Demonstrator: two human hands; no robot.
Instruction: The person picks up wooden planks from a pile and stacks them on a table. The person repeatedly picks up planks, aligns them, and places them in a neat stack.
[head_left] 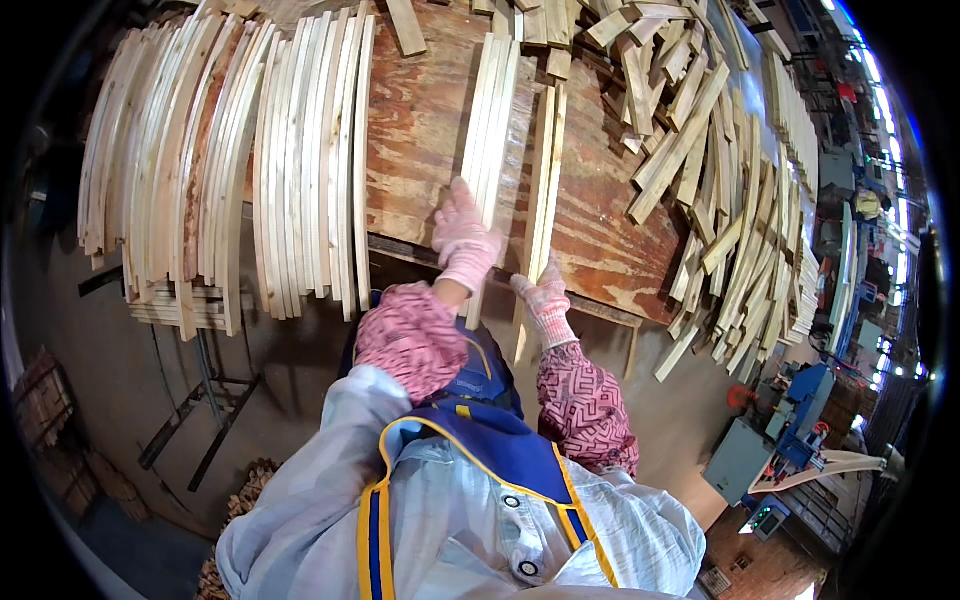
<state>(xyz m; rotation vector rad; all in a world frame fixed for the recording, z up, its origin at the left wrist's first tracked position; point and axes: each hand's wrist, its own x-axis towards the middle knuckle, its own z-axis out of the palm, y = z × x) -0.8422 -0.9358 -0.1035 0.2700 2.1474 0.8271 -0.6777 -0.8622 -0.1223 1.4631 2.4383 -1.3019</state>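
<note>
My left hand (pixel 465 238), in a pink glove, lies against a narrow bundle of pale wooden strips (pixel 490 120). Its fingers are stretched out along the bundle's left side. To the right, my gloved right hand (pixel 546 303) grips the near end of a pair of wooden strips (pixel 545 180), thumb on their left. Both groups lie lengthwise on a worn plywood tabletop (pixel 415 130) and overhang its front edge, with a gap between them. Part of the right hand's fingers is hidden.
Rows of strips (pixel 310 160) stand close together on the left, their ends past the table edge. A jumbled heap of strips (pixel 720 200) covers the right side. A dark metal stand (pixel 205 400) is at lower left; a grey-and-blue machine (pixel 745 455) is at lower right.
</note>
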